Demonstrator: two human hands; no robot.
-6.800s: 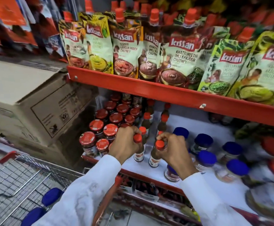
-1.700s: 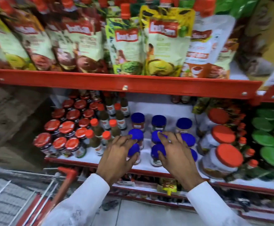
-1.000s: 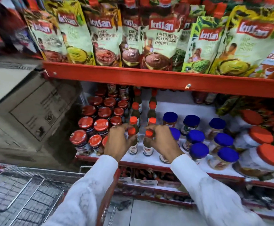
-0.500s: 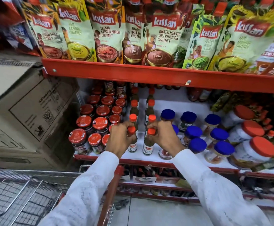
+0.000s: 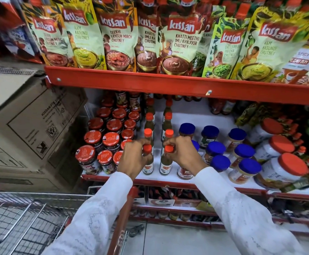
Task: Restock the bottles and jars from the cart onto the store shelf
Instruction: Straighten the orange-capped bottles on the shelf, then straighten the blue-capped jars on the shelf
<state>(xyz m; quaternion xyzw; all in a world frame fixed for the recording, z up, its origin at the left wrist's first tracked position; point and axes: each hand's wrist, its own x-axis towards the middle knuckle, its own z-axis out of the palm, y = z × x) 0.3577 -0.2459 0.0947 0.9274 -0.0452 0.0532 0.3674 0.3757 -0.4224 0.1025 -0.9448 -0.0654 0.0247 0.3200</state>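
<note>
Scanning from the left, we see the cardboard box point(image 5: 30, 122), the wire cart point(image 5: 21, 223) below it, then the red-lidded jars point(image 5: 111, 138) packed on the shelf point(image 5: 196, 115). Our left hand point(image 5: 134, 159) has its fingers curled round the neck of the left sauce bottle point(image 5: 147, 161), just under its orange cap. Our right hand point(image 5: 184, 153) pinches the right sauce bottle point(image 5: 166, 161) the same way. Both bottles stand upright at the shelf's front, heading two rows. We judge them glass: light, stiff, slick and breakable, top-heavy when held high, so a lower grip on the body would steady them. Blue-lidded jars point(image 5: 218, 150) stand just beside on the right.
</note>
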